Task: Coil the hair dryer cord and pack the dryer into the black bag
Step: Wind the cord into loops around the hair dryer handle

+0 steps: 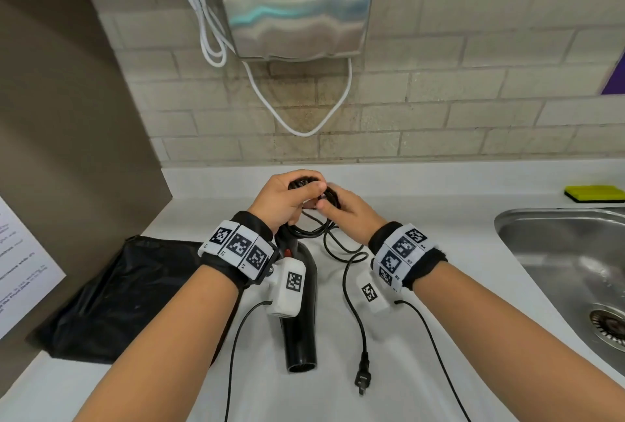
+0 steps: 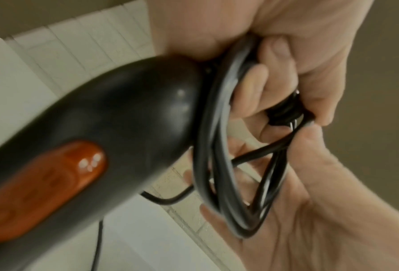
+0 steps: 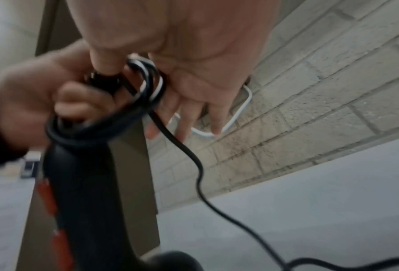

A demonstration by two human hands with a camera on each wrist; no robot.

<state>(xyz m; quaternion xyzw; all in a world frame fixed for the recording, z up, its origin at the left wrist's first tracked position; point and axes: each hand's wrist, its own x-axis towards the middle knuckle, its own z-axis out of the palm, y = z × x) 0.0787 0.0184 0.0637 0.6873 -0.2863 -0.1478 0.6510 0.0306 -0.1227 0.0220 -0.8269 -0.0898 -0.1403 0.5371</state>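
Observation:
The black hair dryer [image 1: 301, 320] lies on the white counter [image 1: 439, 225], nozzle toward me, with an orange switch [image 2: 42, 192] on its handle. At the handle's far end my left hand [image 1: 287, 198] grips several loops of the black cord [image 1: 314, 229], its fingers [image 2: 251, 88] curled through the coil [image 2: 216, 146]. My right hand [image 1: 345, 215] pinches the same loops with its thumb [image 3: 103, 62], its other fingers spread behind the cord [image 3: 147, 88]. The loose remainder trails to the plug [image 1: 362, 379] on the counter. The black bag [image 1: 118, 296] lies flat at the left.
A steel hand dryer [image 1: 294, 5] hangs on the brick wall above, with a white cable [image 1: 304, 131] drooping below it. A steel sink [image 1: 568, 252] lies at the right, a yellow sponge [image 1: 595, 192] behind it. A brown partition [image 1: 67, 117] carrying a paper notice [image 1: 20, 269] closes the left side.

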